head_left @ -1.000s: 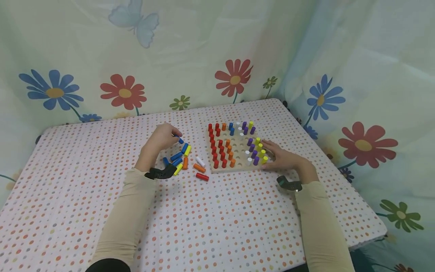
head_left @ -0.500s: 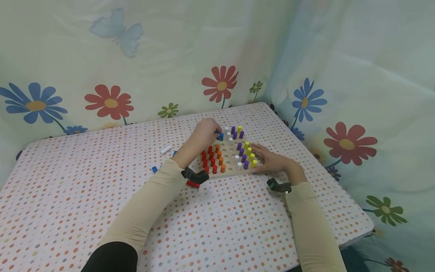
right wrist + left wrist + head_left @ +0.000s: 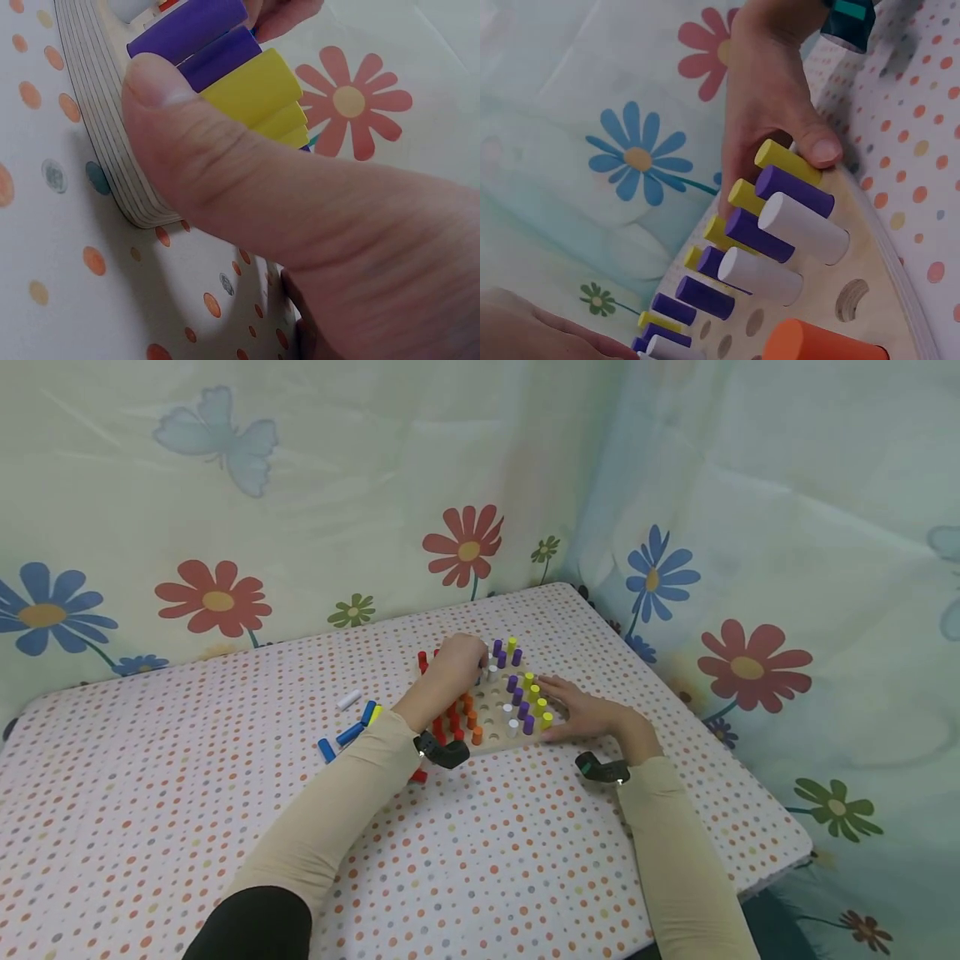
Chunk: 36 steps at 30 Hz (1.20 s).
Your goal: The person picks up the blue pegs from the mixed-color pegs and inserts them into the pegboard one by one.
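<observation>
A wooden pegboard (image 3: pixel 491 742) carries upright red, orange, white, purple and yellow pegs. Over its far part, my left hand (image 3: pixel 456 665) reaches down with bent fingers at a blue peg (image 3: pixel 477 680), which shows only as a sliver under the fingertips. The left forearm and hand cover much of the red and orange rows. My right hand (image 3: pixel 585 710) grips the board's near right corner, thumb at the front edge and fingers along the right side. In the right wrist view the thumb (image 3: pixel 202 157) lies beside purple (image 3: pixel 187 30) and yellow pegs (image 3: pixel 255 86).
Left of the board lie loose pegs: a white one (image 3: pixel 348 699), blue ones (image 3: pixel 349 734) and a yellow one (image 3: pixel 376 713). A red peg (image 3: pixel 418 776) lies near the left wrist. The dotted table (image 3: pixel 480 860) meets a flowered curtain (image 3: pixel 360 485) behind.
My left hand has moved right from the loose pegs to the board, bringing a blue peg. The right hand stays at the board's corner. The head view has shifted rightward.
</observation>
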### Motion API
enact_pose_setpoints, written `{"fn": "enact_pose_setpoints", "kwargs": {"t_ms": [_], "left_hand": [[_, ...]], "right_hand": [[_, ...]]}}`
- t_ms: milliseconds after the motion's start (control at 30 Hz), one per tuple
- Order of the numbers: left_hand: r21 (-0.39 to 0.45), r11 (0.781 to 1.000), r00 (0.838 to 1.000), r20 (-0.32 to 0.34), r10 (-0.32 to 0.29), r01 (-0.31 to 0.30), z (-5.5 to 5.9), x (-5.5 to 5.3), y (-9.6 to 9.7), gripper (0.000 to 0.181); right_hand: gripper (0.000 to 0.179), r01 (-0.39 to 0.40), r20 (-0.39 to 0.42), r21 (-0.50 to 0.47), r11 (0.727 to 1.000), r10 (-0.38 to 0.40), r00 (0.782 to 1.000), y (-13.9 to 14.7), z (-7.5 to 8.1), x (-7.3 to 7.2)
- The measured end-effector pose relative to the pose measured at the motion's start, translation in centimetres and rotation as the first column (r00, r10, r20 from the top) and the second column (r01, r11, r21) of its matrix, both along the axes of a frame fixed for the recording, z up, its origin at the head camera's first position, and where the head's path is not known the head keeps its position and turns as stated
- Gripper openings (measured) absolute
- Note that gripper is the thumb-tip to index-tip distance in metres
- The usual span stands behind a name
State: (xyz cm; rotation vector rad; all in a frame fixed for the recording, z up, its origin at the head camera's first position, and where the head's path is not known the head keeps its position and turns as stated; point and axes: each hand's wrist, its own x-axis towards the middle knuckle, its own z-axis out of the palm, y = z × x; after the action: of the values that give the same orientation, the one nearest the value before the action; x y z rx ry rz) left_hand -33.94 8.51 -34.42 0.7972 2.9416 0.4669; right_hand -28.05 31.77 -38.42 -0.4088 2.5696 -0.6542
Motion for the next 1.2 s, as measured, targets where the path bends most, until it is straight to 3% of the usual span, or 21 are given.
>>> {"fn": "enact_pose_setpoints", "kwargs": {"t_ms": [433,633,767,900,1033,1200], "left_hand": [[-0.017,1.000,0.998,0.063,0.018,-0.017,-0.3,0.3,-1.3,0.018],[0.065,0.998,1.000,-0.009,0.028,-0.028,0.1,1.1,-3.1,0.039],[0.127,0.990,0.996,-0.063,0.071,-0.063,1.0,2.1,-6.5,0.041],[0.077,0.990,0.990,-0.075,0.120,-0.114,1.0,3.6,-11.7,0.037],[0.039,0.992,0.992,-0.026,0.123,-0.122,0.3,5.0,-16.4,0.032],[-0.016,0.994,0.987,0.115,0.110,-0.109,-0.5,6.2,-20.3,0.032]], "right_hand": [[0.100,-0.010,0.003,-0.007,1.000,0.010,1.000,-0.8,-1.0,0.1],[0.099,-0.030,-0.007,-0.006,1.000,0.030,1.000,-0.9,-1.7,0.0],[0.101,-0.030,-0.015,0.000,1.000,0.030,0.999,-0.8,-1.5,-0.2],[0.101,-0.027,-0.025,0.001,1.000,0.027,0.999,-0.7,-1.0,-0.5],[0.101,-0.021,-0.027,0.016,1.000,0.022,0.999,-0.3,-0.5,-0.5],[0.103,-0.012,-0.027,0.004,1.000,0.012,1.000,0.1,-0.5,-0.3]]}}
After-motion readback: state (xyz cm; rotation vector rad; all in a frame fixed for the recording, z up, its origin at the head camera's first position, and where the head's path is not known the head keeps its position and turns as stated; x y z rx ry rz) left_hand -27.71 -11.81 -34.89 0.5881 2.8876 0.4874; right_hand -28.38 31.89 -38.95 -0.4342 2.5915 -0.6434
